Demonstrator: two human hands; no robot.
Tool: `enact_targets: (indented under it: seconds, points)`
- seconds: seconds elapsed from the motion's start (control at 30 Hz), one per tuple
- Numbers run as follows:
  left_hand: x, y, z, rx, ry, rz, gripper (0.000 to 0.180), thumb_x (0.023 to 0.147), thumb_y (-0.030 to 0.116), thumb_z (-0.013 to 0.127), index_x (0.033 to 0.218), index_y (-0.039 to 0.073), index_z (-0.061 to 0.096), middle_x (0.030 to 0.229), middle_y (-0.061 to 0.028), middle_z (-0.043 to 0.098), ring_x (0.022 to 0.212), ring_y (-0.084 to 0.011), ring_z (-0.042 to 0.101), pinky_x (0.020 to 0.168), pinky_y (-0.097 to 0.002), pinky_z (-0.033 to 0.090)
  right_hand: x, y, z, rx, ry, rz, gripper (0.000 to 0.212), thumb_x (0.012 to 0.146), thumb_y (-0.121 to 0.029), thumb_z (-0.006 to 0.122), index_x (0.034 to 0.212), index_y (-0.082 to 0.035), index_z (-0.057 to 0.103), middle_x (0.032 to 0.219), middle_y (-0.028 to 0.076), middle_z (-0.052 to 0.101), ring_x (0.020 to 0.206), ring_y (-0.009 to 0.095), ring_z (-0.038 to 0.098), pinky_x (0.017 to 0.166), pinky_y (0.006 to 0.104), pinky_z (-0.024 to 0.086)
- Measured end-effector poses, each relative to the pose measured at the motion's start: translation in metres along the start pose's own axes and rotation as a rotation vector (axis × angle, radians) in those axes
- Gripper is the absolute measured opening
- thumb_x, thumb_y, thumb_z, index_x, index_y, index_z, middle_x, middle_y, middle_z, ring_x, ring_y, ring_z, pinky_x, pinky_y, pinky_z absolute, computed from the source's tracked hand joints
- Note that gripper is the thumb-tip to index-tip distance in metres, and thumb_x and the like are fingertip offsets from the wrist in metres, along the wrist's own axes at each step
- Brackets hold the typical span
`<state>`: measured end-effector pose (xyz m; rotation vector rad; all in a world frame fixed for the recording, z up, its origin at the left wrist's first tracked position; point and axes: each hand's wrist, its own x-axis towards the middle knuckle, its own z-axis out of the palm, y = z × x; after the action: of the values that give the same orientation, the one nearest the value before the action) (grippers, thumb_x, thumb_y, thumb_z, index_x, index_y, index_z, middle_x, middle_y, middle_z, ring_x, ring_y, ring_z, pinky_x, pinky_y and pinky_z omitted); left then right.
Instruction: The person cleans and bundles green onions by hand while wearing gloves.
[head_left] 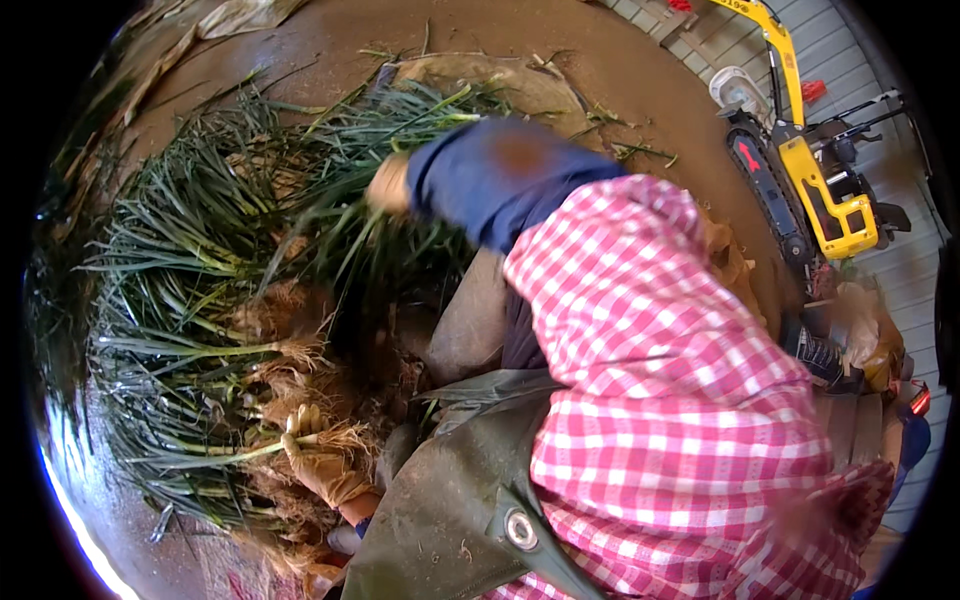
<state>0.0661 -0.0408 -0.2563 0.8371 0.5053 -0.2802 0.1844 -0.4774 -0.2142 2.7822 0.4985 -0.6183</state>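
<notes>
Apron: a dark green apron [450, 510] is hanging at the lower middle of the frame, nearest the camera.
Left hand: the gloved left hand [315, 455], at lower left, is grasping one green onion stalk [215, 458] near its roots, fingers clenched round it.
Right hand: the right hand [390, 183], at upper middle beyond a pink checked sleeve [660, 380] and blue cuff [495, 175], is blurring among the leaves; whether its fingers are gripping anything I cannot tell.
Progress: judging by the big heap of green onions [190, 280] lying rooty and earthy across the left of the frame, most seems left to handle.
In the way: the sleeve is hiding the middle ground.
Far: a yellow mini excavator [800, 150] is standing at upper right on the dirt floor [620, 70].
</notes>
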Motion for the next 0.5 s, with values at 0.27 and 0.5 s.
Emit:
enact_targets:
  seconds: [0.27,0.5]
  points:
    - [-0.012,-0.003,0.003,-0.018,-0.023,-0.029,0.038,0.096,0.029,0.04,0.108,-0.004,0.054,0.106,-0.02,0.061,0.098,-0.0306,0.06,0.09,-0.0405,0.046,-0.067,0.14,0.05,-0.27,0.116,0.63,0.03,0.071,-0.017,0.065,0.098,-0.004,0.066,0.093,0.01,0.066,0.088,0.031,0.063,0.07,0.0452,0.05]
    - [-0.005,-0.014,0.005,-0.007,-0.01,-0.061,0.038,0.096,0.029,0.041,0.107,-0.004,0.054,0.107,-0.0206,0.06,0.098,-0.0305,0.058,0.091,-0.0412,0.045,0.009,-0.053,0.024,-0.122,0.226,-0.407,0.065,0.057,-0.036,0.074,0.116,-0.02,0.055,0.123,0.005,0.051,0.114,0.03,0.046,0.094,0.0462,0.036]
